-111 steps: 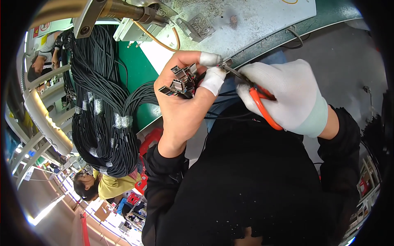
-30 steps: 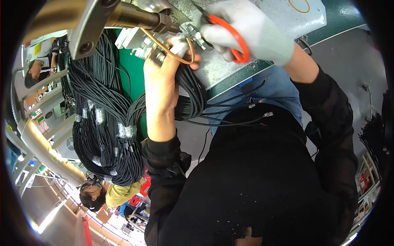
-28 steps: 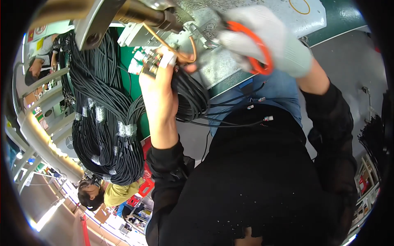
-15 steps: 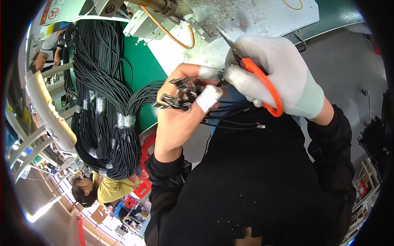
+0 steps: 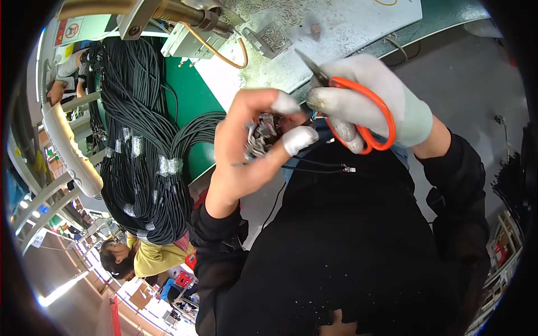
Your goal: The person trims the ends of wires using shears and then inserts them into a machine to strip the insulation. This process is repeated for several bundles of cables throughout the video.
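Note:
My left hand [image 5: 234, 148], white covers on thumb and a fingertip, is closed around a bunch of small metal-and-black connectors [image 5: 263, 134]. Thin black cables [image 5: 314, 169] run rightward from beneath it, one ending in a small pale connector [image 5: 349, 169]. Orange-handled scissors [image 5: 388, 115] are held in my right hand [image 5: 372, 75], which wears a whitish knit glove. Their dark blades [image 5: 311, 66] point up and left, away from the cables. The gloved fingertips are close to my left thumb and finger; small coloured wire ends show between the hands.
A thick bundle of black cables [image 5: 140, 101] hangs over the green table [image 5: 193, 89] at left. Ahead are a metal machine part [image 5: 193, 47] and a pale plate [image 5: 358, 28] strewn with small scraps. A white lamp [image 5: 70, 151] and a person in yellow [image 5: 159, 259] are farther left.
My left hand has turned, curling the connectors in toward the palm. My right hand has shifted slightly; both orange loops of the scissors now show.

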